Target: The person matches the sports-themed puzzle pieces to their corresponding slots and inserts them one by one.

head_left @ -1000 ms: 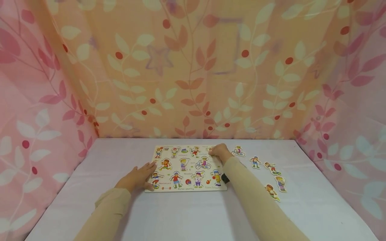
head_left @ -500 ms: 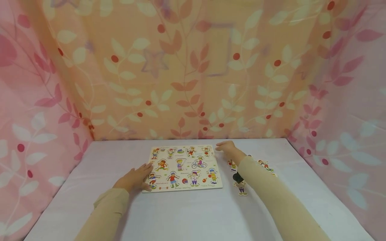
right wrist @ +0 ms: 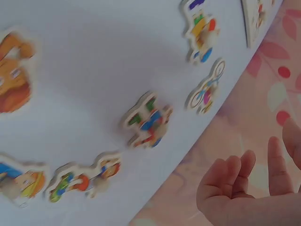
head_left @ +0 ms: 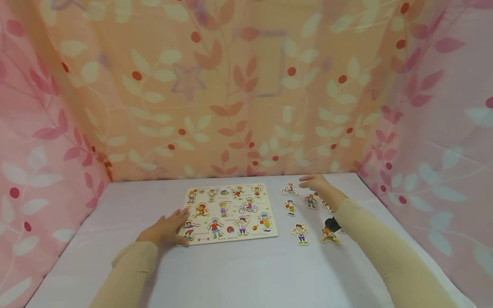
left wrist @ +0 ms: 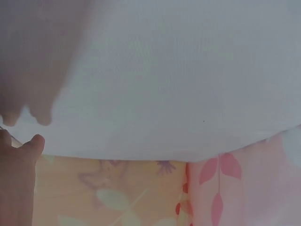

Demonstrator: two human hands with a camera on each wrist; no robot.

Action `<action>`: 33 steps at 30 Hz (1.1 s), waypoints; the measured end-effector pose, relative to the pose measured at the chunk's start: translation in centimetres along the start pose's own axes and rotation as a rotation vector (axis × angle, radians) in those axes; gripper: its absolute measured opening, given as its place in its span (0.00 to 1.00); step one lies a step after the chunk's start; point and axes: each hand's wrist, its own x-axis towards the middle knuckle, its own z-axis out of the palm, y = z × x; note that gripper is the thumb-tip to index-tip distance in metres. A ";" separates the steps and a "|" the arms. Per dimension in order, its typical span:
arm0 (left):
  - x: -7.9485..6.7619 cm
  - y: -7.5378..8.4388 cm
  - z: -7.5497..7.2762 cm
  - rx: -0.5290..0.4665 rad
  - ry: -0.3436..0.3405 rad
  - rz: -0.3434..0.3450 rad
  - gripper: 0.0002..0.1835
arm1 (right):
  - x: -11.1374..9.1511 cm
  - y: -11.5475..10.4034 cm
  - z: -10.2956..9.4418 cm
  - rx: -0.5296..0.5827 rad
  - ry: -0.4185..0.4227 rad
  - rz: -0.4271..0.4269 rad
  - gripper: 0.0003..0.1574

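Observation:
A wooden puzzle board [head_left: 266, 207], printed with sports figures, lies flat on the table. My left hand [head_left: 165, 229] rests on its left edge, fingers spread, thumb at the lower left corner. Only part of that hand [left wrist: 19, 165] shows in the left wrist view. Right of the board, my right hand [head_left: 321, 185] hovers with nothing in its fingers, nearest to the bicycle piece [head_left: 289, 189] and the roller skater piece [head_left: 310, 201]. In the right wrist view the fingers of the right hand [right wrist: 244, 197] are loosely bent and apart from the pieces.
Several loose pieces lie right of the board, among them a ball player with a blue cap [head_left: 290, 208], a purple-trousered figure [head_left: 300, 234] and a runner [head_left: 330, 236]. The right forearm partly hides others. Patterned curtains [head_left: 231, 85] enclose the white table [head_left: 231, 278].
My right hand has left the board's upper right corner, uncovering the figure there, and moved right over the loose pieces. The left hand stays on the board. The head view has shifted slightly.

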 end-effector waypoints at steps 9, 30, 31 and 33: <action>0.2 0.0 0.3 0.019 0.011 -0.015 0.57 | -3.4 1.3 -2.7 -0.055 -0.018 -0.019 0.32; 0.2 0.4 0.2 0.037 -0.005 -0.034 0.57 | -8.8 8.0 -3.9 -0.114 -0.197 -0.173 0.25; 0.2 0.4 0.2 0.038 -0.005 -0.035 0.57 | -9.0 8.3 -3.9 -0.115 -0.206 -0.177 0.24; 0.2 0.4 0.1 0.041 -0.005 -0.035 0.57 | -9.4 8.9 -3.8 -0.133 -0.224 -0.191 0.22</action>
